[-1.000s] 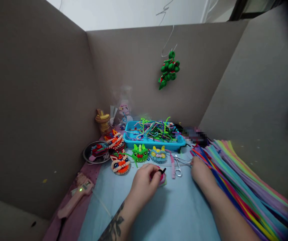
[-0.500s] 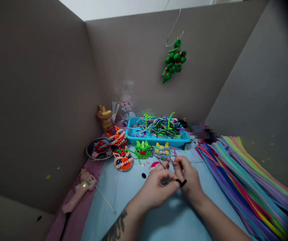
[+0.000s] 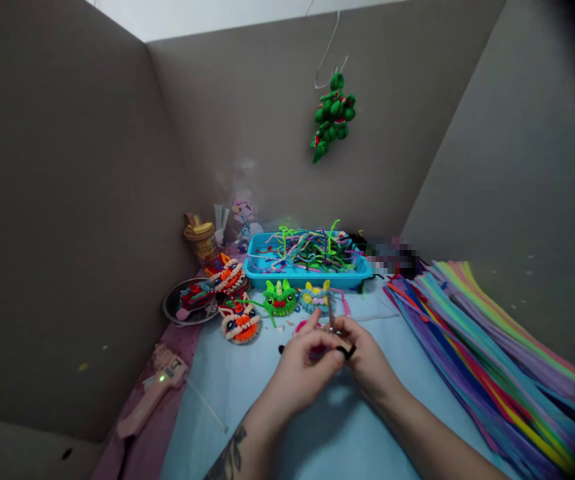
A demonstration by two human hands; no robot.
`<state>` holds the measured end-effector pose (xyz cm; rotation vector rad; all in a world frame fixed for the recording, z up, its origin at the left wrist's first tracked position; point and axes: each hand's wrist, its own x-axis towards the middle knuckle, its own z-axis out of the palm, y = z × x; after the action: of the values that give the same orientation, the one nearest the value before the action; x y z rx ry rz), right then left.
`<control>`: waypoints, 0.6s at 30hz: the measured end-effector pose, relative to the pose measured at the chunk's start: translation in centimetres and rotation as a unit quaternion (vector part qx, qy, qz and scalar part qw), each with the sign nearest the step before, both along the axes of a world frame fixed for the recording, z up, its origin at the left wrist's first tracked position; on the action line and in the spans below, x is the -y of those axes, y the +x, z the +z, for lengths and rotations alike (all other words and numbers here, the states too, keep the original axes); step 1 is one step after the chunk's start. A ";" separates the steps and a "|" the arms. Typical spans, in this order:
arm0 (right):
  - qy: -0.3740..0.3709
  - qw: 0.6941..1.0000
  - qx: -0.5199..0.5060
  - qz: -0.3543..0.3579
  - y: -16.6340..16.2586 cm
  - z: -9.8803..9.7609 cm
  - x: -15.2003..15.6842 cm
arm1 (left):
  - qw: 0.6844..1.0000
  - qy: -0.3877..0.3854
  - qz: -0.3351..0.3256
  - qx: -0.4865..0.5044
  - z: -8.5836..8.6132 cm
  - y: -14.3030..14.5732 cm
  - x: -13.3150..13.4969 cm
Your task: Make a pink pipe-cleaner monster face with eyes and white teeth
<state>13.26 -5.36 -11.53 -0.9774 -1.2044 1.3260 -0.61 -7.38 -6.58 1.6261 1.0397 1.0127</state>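
Note:
My left hand [image 3: 303, 372] pinches a short curved piece of black pipe cleaner [image 3: 346, 353] between thumb and fingertips. Close against it, my right hand [image 3: 367, 360] is closed around small metal scissors [image 3: 331, 312], whose blades point up and away; its fingers hide most of the handles. Just beyond the hands lie a green animal face made of pipe cleaner [image 3: 280, 300] and a blue and yellow one [image 3: 314, 297]. A pink piece [image 3: 301, 327] shows partly behind my left hand, along with a black spot [image 3: 281, 349].
A blue tray [image 3: 307, 279] of pipe cleaner scraps stands at the back. Long coloured pipe cleaners [image 3: 487, 360] cover the right side. At left are orange animal faces [image 3: 240, 325], a metal bowl [image 3: 170, 308] and a pink glue gun [image 3: 155, 398]. A green ornament [image 3: 335, 117] hangs above.
The scissors have swung from pointing left to pointing upward in my right hand. Both hands appear closer together, still with the black piece in the left. The whole view has shifted slightly.

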 end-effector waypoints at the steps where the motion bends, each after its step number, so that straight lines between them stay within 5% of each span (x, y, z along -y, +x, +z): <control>1: 0.004 1.000 0.001 0.003 0.3 0.3 -0.1 | 0.999 0.027 0.032 0.005 0.0 -0.3 -0.1; 4: 0.054 0.994 0.058 0.071 1.0 1.4 0.0 | 0.976 0.146 0.157 -0.027 -0.1 -1.4 -0.8; 7: 0.094 0.966 0.171 0.172 0.7 2.4 0.7 | 0.940 0.240 0.213 -0.115 -0.3 -2.6 -1.3; 12: 0.063 0.913 0.321 0.245 -0.4 2.5 1.7 | 0.891 0.330 0.208 -0.233 -0.3 -3.1 -1.4; 18: 0.055 0.924 0.293 0.241 -0.4 2.3 1.4 | 0.826 0.416 0.204 -0.320 -0.4 -2.8 -1.4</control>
<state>12.87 -6.75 -9.21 -1.0740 -2.0589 1.3532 -3.41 -5.95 -6.95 2.6576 1.5626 1.3529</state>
